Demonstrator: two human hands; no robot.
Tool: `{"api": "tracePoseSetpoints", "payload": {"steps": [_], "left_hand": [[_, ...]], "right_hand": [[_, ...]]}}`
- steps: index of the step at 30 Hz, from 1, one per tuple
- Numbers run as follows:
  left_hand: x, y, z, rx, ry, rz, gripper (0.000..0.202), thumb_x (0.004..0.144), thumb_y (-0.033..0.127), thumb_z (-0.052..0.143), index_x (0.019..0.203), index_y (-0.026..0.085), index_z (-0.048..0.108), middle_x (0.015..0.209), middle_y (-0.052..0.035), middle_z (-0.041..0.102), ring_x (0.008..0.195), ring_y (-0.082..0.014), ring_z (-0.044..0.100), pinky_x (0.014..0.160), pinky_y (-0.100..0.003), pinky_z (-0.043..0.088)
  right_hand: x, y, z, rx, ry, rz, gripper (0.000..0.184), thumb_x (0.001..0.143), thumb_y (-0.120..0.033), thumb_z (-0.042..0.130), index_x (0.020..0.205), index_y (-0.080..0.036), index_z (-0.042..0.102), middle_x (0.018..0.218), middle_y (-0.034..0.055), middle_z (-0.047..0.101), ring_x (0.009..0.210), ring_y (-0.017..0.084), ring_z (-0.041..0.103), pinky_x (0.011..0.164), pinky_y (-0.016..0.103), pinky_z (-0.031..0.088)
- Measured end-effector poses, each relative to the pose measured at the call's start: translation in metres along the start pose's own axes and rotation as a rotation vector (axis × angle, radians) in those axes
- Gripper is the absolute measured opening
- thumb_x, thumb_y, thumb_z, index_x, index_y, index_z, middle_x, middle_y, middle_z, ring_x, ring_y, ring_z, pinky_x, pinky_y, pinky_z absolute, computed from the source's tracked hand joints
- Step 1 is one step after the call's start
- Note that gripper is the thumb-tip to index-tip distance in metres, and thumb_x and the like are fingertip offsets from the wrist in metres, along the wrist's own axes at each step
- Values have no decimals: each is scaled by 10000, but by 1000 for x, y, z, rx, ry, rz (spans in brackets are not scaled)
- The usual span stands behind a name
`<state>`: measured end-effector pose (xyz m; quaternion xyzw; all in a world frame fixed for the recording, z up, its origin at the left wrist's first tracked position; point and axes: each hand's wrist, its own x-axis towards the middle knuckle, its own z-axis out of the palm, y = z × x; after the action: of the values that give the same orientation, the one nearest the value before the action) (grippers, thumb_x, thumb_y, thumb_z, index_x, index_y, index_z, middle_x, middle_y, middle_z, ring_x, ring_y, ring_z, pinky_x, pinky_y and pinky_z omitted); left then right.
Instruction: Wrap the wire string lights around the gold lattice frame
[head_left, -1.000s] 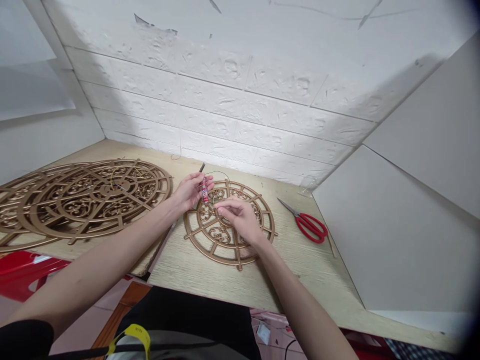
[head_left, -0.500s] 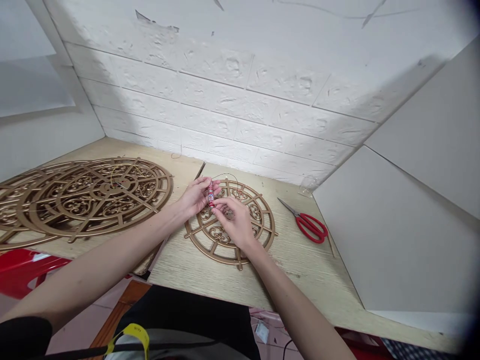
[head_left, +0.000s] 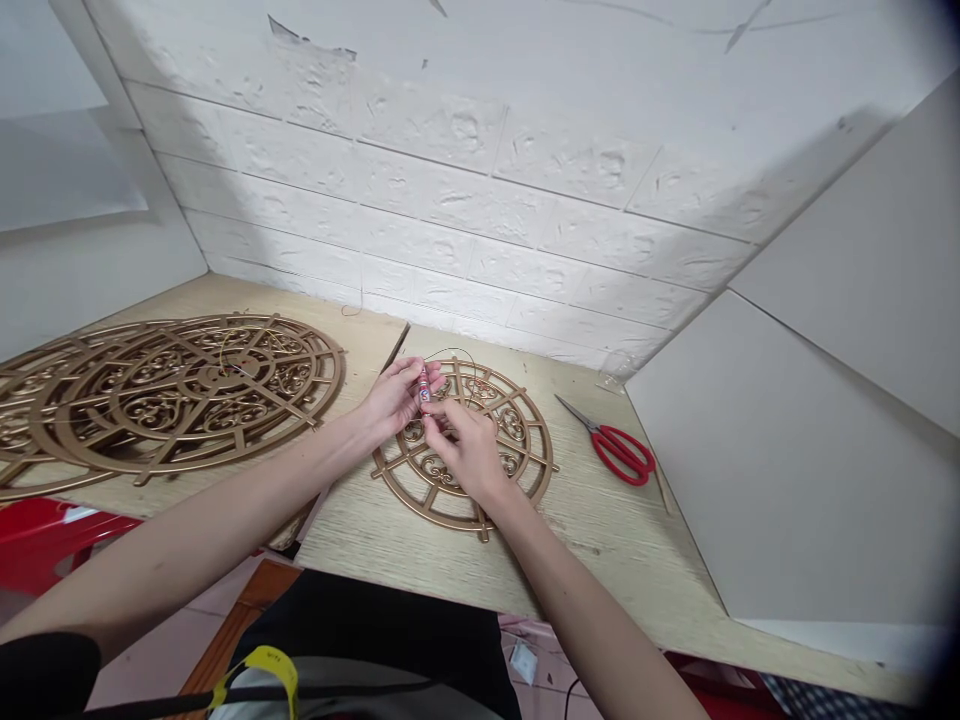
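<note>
Between my two hands is a short, narrow red banded piece (head_left: 424,393) with a blue-and-white mark; its exact kind is too small to tell. My left hand (head_left: 394,396) pinches its upper end between thumb and fingers. The fingertips of my right hand (head_left: 469,445) close on its lower end. A thin dark cord (head_left: 466,352) loops from its top to the right. Beneath both hands lies a round gold openwork lattice panel (head_left: 431,510), flat on the table and partly covered by my hands.
Larger gold lattice panels (head_left: 247,448) lie stacked on the left, with yellowish cord on top. Red-handled scissors (head_left: 624,455) rest on the right, near a white panel (head_left: 787,480). A clear plastic piece (head_left: 616,370) sits by the wall. A gap (head_left: 400,342) separates the two tabletops.
The red banded piece has shifted and turned slightly in my fingers. The fingers of my right hand are bent a little differently at its lower end. The panels and scissors stay put.
</note>
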<state>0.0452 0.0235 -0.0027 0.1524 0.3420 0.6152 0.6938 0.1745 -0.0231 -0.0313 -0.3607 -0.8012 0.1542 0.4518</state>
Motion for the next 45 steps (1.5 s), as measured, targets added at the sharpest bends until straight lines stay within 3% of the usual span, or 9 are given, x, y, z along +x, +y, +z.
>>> {"api": "tracePoseSetpoints", "payload": {"steps": [4, 12, 17, 23, 32, 38, 42, 45], "left_hand": [[1, -1, -2, -11, -10, -9, 128, 835, 9, 580, 790, 127, 564, 762, -73, 674, 619, -129, 661, 599, -231, 561], [-3, 3, 0, 18, -25, 10, 121, 859, 25, 556, 784, 118, 577, 788, -89, 683, 622, -118, 649, 590, -212, 548], [-4, 4, 1, 31, -17, 14, 133, 873, 29, 530, 782, 116, 572, 781, -98, 683, 603, -126, 647, 560, -219, 546], [-1, 4, -2, 12, -11, 17, 143, 859, 14, 539, 764, 117, 566, 755, -88, 671, 608, -125, 648, 582, -225, 555], [2, 4, -5, 11, 16, 19, 126, 862, 19, 534, 791, 117, 569, 778, -100, 676, 623, -129, 653, 593, -234, 559], [7, 7, -7, -12, 31, 33, 126, 878, 32, 526, 792, 115, 564, 763, -104, 675, 648, -133, 667, 624, -230, 571], [12, 9, -11, -48, 43, 38, 130, 864, 32, 553, 769, 118, 578, 775, -103, 682, 659, -141, 673, 654, -258, 588], [14, 11, -12, -68, 50, 43, 140, 855, 25, 562, 756, 120, 585, 769, -92, 682, 673, -139, 675, 687, -270, 595]], "right_hand": [[0, 2, -1, -19, -9, -17, 140, 904, -241, 521, 859, -211, 650, 870, 60, 726, 727, 188, 659, 677, 296, 504], [2, 1, -7, 54, -26, -118, 149, 924, -206, 527, 997, -198, 656, 929, 52, 733, 797, 169, 675, 738, 278, 507], [1, 1, -7, 16, -48, -66, 167, 920, -226, 516, 1009, -216, 657, 847, 40, 718, 722, 172, 662, 691, 288, 511], [3, -2, -8, 12, -65, -23, 185, 933, -244, 503, 1067, -215, 627, 922, 65, 725, 824, 196, 686, 776, 327, 527], [2, -4, -10, -2, -77, 1, 118, 917, -201, 475, 980, -215, 574, 856, 43, 707, 756, 186, 679, 721, 307, 514], [3, -3, -9, 232, -76, 167, 83, 939, -282, 487, 937, -234, 555, 790, 21, 714, 736, 193, 721, 665, 320, 572], [5, -3, -9, 458, -45, 352, 204, 888, -414, 571, 959, -225, 542, 837, 37, 726, 652, 201, 725, 459, 274, 560], [6, -4, -11, 533, -31, 412, 271, 854, -469, 603, 921, -216, 531, 863, 50, 729, 582, 184, 706, 387, 241, 515]]}}
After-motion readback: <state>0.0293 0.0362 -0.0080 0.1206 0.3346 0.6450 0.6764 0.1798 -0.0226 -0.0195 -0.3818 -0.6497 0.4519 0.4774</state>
